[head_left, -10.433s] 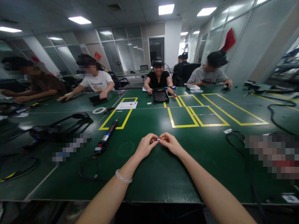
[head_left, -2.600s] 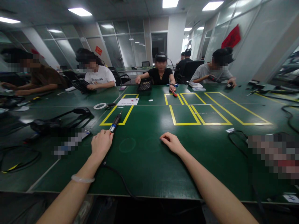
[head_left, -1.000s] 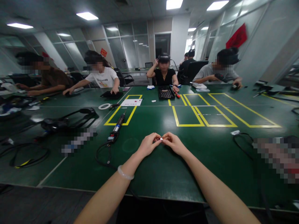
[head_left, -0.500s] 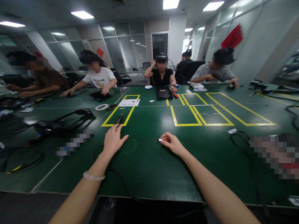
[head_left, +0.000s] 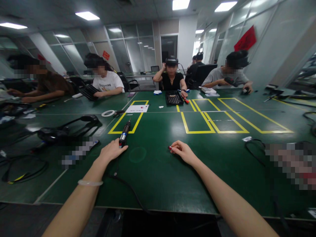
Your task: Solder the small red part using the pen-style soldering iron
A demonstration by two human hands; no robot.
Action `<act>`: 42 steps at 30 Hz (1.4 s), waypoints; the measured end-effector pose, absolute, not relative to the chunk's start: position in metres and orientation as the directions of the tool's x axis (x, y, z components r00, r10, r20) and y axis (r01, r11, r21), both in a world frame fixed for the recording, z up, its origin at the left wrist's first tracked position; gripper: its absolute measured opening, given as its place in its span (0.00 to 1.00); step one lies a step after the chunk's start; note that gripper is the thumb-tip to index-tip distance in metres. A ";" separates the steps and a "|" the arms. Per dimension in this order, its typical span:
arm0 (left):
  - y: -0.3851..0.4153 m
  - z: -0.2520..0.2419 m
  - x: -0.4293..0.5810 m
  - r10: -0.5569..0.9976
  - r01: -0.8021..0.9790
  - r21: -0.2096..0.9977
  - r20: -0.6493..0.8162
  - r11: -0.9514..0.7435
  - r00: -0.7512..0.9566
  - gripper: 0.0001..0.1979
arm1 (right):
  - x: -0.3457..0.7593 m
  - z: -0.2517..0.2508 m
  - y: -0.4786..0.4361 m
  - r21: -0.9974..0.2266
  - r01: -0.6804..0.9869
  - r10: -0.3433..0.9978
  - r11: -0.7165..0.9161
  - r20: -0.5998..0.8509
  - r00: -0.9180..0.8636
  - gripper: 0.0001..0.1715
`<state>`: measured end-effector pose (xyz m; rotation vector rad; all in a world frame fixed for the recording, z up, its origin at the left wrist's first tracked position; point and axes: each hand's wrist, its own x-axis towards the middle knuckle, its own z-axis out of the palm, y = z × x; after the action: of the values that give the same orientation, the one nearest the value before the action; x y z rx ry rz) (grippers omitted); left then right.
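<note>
An electric screwdriver [head_left: 125, 131], dark with a silver and blue band, lies on the green table [head_left: 148, 184] with its bit pointing away from me. My left hand [head_left: 111, 150] is at its rear end, thumb held apart, palm down; the fingers are not wrapped around it. Whether the fingertips touch the tool I cannot tell. A pale bracelet [head_left: 90, 183] circles my left wrist. To the right, my right hand [head_left: 181, 150] pinches a small red and dark piece [head_left: 170, 148] between thumb and fingertips, just above the tabletop. Its kind is too small to make out.
Yellow tape outlines [head_left: 199, 132] mark the table, with a white printed sheet [head_left: 137, 108] at one. A black cable [head_left: 130, 191] runs to the front edge. Across stand a black parts tray [head_left: 174, 98] and several co-workers. A black headset-like frame [head_left: 66, 128] lies left.
My left hand has slid back and left off the screwdriver, baring its body. My right hand stays about where it was. A co-worker at left has lifted and tilted a black tray.
</note>
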<state>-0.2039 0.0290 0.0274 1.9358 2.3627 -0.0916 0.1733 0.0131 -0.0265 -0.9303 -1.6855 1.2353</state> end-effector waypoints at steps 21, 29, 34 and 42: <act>0.003 0.023 -0.040 0.994 0.992 0.072 -0.009 -0.105 0.106 0.28 | 0.171 -0.029 0.018 -0.922 0.200 0.925 0.331 0.276 -0.261 0.15; 0.004 0.017 -0.009 0.976 0.971 0.105 -0.007 -0.214 0.216 0.27 | 0.168 -0.027 0.015 -0.902 0.256 0.924 0.348 0.283 -0.258 0.11; 0.001 0.018 -0.011 0.969 0.961 0.131 -0.018 -0.244 0.248 0.28 | 0.164 -0.029 0.013 -0.891 0.271 0.911 0.364 0.281 -0.300 0.08; 0.001 0.019 -0.009 0.971 0.965 0.122 -0.027 -0.231 0.236 0.28 | 0.162 -0.030 0.018 -0.887 0.280 0.916 0.369 0.295 -0.272 0.08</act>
<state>-0.0086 0.0008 0.0193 2.3791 1.8731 0.0829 0.1619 0.0176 -0.0304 -1.0553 -1.7630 0.9227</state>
